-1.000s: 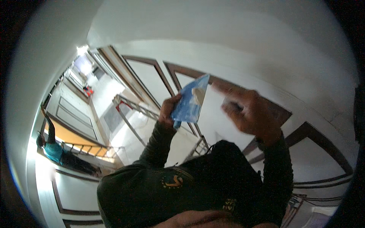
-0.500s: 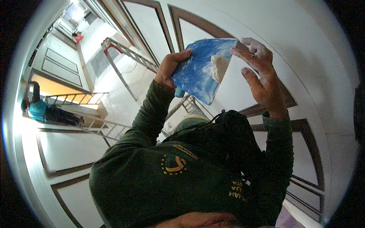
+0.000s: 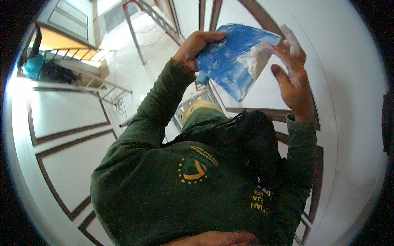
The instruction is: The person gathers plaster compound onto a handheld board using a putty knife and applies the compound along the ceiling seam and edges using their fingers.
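Note:
My left hand (image 3: 192,50) grips a flat blue board (image 3: 225,55) by its left edge, thumb across the top face. White smears cover the board, and a lump of off-white paste (image 3: 253,63) sits near its right side. A light-blue stub (image 3: 202,78) sticks out from under the board beside the left hand. Dusted with white, my right hand (image 3: 296,82) is at the board's right edge, fingers apart and holding nothing. Its index fingertip reaches over the edge to the paste and appears to touch it.
White panels with brown trim line the wall (image 3: 334,78) close on my right. To the left, another person in a light-blue shirt (image 3: 33,66) is by a ladder (image 3: 111,95). A red-topped stepladder (image 3: 133,30) stands on the pale floor (image 3: 119,53), with a cable (image 3: 120,105) lower down.
My view has shifted, so the surroundings sit differently in it. Board and both hands appear higher and farther right. The right index finger has moved inward over the board's edge onto the paste.

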The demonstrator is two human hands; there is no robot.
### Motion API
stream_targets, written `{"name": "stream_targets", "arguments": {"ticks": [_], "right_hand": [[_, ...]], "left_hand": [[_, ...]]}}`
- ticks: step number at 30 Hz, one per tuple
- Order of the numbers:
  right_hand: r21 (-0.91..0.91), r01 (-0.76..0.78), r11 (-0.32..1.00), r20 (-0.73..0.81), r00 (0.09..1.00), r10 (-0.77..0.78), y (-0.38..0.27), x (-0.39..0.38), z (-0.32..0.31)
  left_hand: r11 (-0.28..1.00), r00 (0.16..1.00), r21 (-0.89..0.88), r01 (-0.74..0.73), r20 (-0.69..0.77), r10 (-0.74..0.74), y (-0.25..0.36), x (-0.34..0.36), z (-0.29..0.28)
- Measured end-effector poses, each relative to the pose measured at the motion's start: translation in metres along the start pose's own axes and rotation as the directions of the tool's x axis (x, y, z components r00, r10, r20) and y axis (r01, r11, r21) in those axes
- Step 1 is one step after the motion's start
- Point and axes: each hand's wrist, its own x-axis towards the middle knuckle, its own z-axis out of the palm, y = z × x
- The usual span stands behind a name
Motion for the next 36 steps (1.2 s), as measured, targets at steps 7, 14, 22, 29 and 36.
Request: {"name": "stream_targets", "arguments": {"ticks": [7, 14, 22, 29, 36], "right_hand": [[0.053, 0.048, 0.997, -0.003, 0.999, -0.047, 0.036, 0.016, -0.007], [0.022, 0.119, 0.993, -0.142, 0.983, -0.115, 0.032, 0.041, -0.038], [-0.126, 0.162, 0.979, -0.098, 0.98, -0.175, 0.11, 0.059, -0.064], [0.594, -0.378, 0.71, 0.388, 0.908, 0.159, 0.187, 0.053, -0.136], [0.293, -0.464, 0.836, 0.315, 0.872, 0.374, 0.202, 0.061, -0.139]], "left_hand": [[0.987, 0.96, -0.028, -0.157, -0.237, 0.146, 0.014, -0.016, -0.014], [0.929, 0.842, -0.063, -0.366, -0.448, 0.301, 0.035, -0.074, -0.061], [0.915, 0.596, 0.084, -0.394, -0.735, 0.324, 0.034, -0.117, -0.109], [0.819, 0.522, 0.126, -0.56, -0.714, 0.467, 0.046, -0.144, -0.164], [0.769, 0.498, 0.141, -0.623, -0.687, 0.53, 0.083, -0.149, -0.194]]}}
